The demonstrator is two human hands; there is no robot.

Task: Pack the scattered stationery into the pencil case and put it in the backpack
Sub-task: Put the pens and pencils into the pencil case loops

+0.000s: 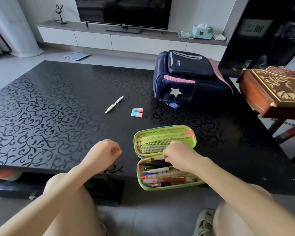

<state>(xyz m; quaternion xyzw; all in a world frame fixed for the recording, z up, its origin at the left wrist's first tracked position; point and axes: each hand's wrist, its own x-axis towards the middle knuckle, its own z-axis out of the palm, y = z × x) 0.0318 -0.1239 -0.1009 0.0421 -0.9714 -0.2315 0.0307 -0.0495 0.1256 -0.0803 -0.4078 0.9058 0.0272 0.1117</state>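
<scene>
The black scroll-patterned table (49, 108) carries everything. The green pencil case (160, 138) lies open at the near edge, right of the middle, with its mesh-pocketed lid folded back toward the table's centre. Its tray slightly overhangs the near edge. The tray is packed with pens (163, 178) lying lengthwise.

The right hand (177, 155) is over the hinge side of the tray. Its fingers are curled down among the pens, and whether they grip one cannot be told. The left hand (104, 151) hovers just inside the near edge, left of the case. It is curled into a fist with the thumb against the fingers and holds nothing.

Two things lie loose near the middle of the table. A white pen (114, 104) lies at a slant, and a pair of pink-and-blue erasers (137, 112) lies side by side just to its right. Both are well apart from the case, with bare tabletop between.

The navy backpack (186, 79) lies flat toward the far right corner, its star patch facing the case. It reaches close to the right edge.

The whole left half of the table is open surface out to the left and far edges. Beyond the right edge a carved wooden zither (276, 87) stands close beside the table.
</scene>
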